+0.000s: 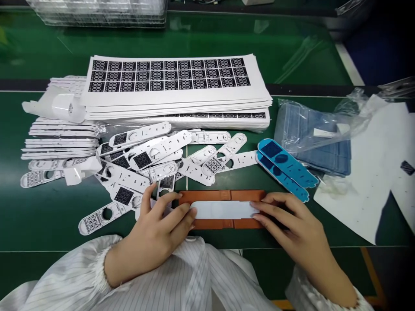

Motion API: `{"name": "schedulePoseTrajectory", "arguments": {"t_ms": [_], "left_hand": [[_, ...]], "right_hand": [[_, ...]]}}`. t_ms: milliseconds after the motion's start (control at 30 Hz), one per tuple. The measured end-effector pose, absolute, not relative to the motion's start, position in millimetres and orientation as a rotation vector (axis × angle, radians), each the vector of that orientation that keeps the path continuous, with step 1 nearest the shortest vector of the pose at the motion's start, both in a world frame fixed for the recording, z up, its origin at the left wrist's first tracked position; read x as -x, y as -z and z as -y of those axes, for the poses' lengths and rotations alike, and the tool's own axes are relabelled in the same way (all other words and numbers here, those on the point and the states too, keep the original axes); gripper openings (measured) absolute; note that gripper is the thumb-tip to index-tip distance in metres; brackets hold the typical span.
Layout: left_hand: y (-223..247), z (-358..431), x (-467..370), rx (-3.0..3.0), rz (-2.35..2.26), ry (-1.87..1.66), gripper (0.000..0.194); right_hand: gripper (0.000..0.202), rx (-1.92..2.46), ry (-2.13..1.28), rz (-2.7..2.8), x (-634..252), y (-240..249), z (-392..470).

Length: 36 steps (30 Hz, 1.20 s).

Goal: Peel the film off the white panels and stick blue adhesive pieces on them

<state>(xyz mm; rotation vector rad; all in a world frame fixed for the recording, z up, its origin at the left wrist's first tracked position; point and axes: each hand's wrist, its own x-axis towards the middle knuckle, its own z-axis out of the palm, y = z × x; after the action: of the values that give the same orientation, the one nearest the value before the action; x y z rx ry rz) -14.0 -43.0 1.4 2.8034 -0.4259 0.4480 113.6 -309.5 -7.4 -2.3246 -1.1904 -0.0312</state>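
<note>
A pale, translucent strip with a rounded left end [222,210] lies along an orange-brown rectangular fixture [223,195] at the front of the green bench. My left hand [154,231] has its fingertips on the strip's left end, thumb side close to the fixture's edge. At the opposite end, my right hand [296,229] pinches the strip's right end between thumb and fingers. Just beyond the left fingers spreads a loose pile of white elongated panels [142,160] with black display patches and round holes. Two blue panels [282,166] of like shape overlap beyond my right hand.
Sheets printed with black digit labels [168,93] are stacked behind the pile. To the left stand stacked white panels [61,138] and curled white scraps [61,106]. A plastic bag of blue sheets [314,134] and white paper [359,181] lie to the right. A clear tray [100,19] sits at the back.
</note>
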Motion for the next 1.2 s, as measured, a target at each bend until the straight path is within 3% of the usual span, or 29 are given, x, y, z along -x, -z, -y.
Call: {"name": "schedulePoseTrajectory", "arguments": {"t_ms": [133, 333, 633, 933, 1200], "left_hand": [[-4, 44, 13, -2.835, 0.454, -0.449, 0.018], [-2, 43, 15, -2.828, 0.423, -0.430, 0.020], [-2, 43, 16, -2.798, 0.400, -0.435, 0.017], [-6, 41, 14, -2.745, 0.326, -0.545, 0.007], [-2, 37, 12, -2.714, 0.272, -0.595, 0.004]], "right_hand": [[0.008, 2.423, 0.080, 1.299, -119, 3, 304], [0.025, 2.389, -0.097, 1.078, -130, 12, 299], [0.016, 2.288, -0.025, 0.833, -119, -2, 298], [0.017, 2.126, -0.133, 1.497, -94, -11, 211], [0.016, 2.116, -0.116, 1.543, -92, 2, 205]]}}
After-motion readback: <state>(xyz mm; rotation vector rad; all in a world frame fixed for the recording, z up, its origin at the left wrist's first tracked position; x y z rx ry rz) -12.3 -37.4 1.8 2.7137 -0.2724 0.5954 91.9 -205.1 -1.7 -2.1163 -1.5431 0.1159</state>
